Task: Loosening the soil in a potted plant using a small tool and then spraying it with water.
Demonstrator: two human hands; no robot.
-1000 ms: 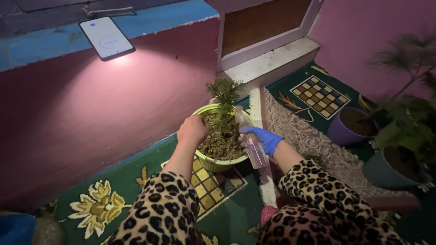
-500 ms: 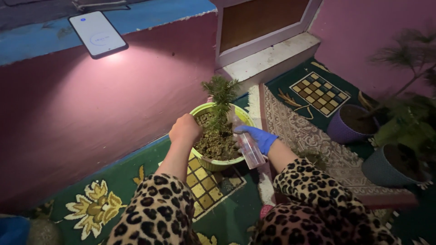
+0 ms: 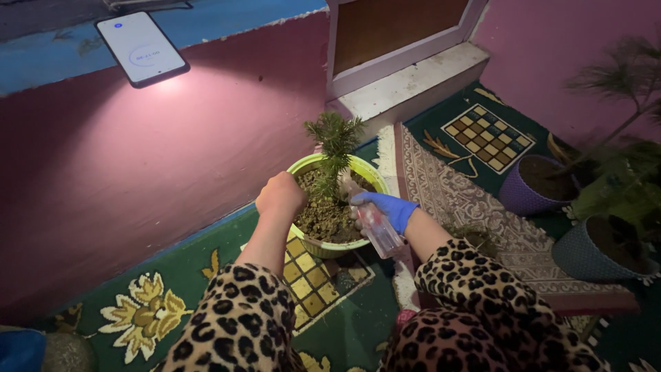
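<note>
The spray bottle (image 3: 372, 222) in the gloved right hand (image 3: 387, 209) now tilts lower, its nozzle nearer the soil of the green pot (image 3: 329, 248). The left hand (image 3: 279, 195) sits slightly further left in the frame than before, on the rim.

Pink walls (image 3: 172, 158) rose over a green patterned carpet (image 3: 344, 324), a lit phone (image 3: 140, 48) glowing on the blue ledge (image 3: 227, 17) above.
</note>
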